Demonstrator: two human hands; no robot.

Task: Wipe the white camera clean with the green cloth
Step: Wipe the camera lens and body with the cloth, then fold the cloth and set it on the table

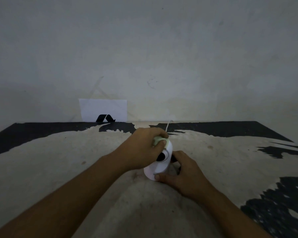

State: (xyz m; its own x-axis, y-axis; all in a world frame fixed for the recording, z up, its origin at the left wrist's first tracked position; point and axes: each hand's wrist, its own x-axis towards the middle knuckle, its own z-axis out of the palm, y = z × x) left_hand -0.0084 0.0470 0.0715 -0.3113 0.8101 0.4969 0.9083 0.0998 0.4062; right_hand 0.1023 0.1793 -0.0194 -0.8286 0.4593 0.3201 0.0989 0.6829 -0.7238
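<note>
Under our head view, our left hand (143, 148) keeps a clenched grip on the green cloth (157, 140), pressing it against the top of the white camera (159, 166). Just below, our right hand (182, 176) grasps the camera's base, tilted on the table (58, 169).

Two hands, left (141, 148) and right (182, 172); one camera (159, 166); one cloth (157, 140); one cable (168, 126); one paper sheet (102, 109) at the worktop's (58, 169) far edge.
</note>
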